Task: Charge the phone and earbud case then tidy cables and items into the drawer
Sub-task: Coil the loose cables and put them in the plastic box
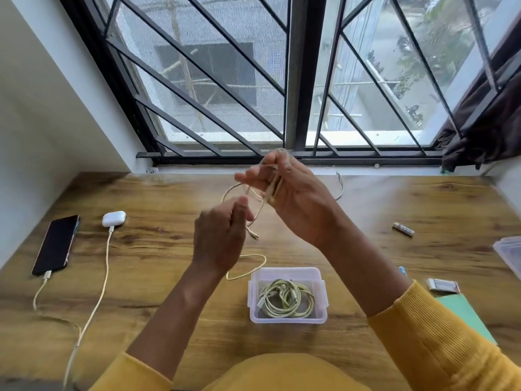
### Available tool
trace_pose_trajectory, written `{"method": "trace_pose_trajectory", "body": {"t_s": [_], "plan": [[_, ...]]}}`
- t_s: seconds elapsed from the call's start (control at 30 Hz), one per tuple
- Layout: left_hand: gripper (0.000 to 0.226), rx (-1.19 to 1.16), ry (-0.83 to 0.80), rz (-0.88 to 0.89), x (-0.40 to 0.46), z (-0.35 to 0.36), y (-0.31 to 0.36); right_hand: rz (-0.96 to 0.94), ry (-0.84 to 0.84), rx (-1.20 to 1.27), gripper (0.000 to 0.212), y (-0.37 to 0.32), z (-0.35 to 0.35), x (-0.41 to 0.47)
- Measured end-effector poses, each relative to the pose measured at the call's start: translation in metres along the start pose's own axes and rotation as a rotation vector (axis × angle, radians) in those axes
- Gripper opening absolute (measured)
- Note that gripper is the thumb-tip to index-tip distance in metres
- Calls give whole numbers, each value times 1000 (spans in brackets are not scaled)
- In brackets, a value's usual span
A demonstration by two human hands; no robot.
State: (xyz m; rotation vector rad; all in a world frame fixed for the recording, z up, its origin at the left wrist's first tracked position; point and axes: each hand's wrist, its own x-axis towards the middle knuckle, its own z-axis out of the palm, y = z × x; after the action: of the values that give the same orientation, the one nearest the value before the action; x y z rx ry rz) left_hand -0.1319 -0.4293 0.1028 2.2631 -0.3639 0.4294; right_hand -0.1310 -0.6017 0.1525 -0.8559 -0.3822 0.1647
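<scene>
Head view, both hands' grip on pale cable [255, 198], no writing readable

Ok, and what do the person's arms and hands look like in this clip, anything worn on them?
Both hands, left hand and right hand, are bare: no gloves, and no rings or watch that I can make out. Both arms wear mustard-yellow ribbed knit sleeves, the left sleeve and the right sleeve, pushed up so the forearms are uncovered. No markings or logos show.
</scene>
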Motion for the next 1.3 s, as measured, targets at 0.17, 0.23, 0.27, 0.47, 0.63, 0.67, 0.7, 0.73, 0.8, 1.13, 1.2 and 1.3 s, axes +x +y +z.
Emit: {"method": "trace_pose_trajectory", "body": {"t_s": [0.17,0.23,0.27,0.47,0.63,0.67,0.7,0.73,0.8,1.13,1.2,1.3], "plan": [[31,-283,-609,-123,-18,8,-1,10,207,-25,32,1,-8,4],[32,-251,-724,-109,-19,7,4,45,282,-115,28,7,-11,5],[33,-213,-737,-85,-18,5,8,48,316,-182,26,11,-11,5],[41,-74,-550,3,9,-22,27,32,275,-629,25,31,-16,-4],[34,19,-442,38,33,-47,21,177,213,-894,21,40,-23,-6],[36,10,-446,26,37,-50,18,211,197,-911,23,41,-26,-6],[38,-7,-463,17,40,-53,16,237,178,-896,27,41,-27,-7],[38,-28,-489,13,43,-55,14,265,155,-865,32,39,-27,-8],[37,-85,-543,30,48,-58,10,343,82,-820,43,32,-24,-12],[11,-485,-445,63,55,-49,-6,472,-203,-438,25,9,-10,-18],[7,-527,-366,42,51,-43,-8,414,-216,-353,24,4,-8,-15],[4,-600,-242,-2,46,-31,-12,259,-206,-237,26,1,-5,-10]]}}
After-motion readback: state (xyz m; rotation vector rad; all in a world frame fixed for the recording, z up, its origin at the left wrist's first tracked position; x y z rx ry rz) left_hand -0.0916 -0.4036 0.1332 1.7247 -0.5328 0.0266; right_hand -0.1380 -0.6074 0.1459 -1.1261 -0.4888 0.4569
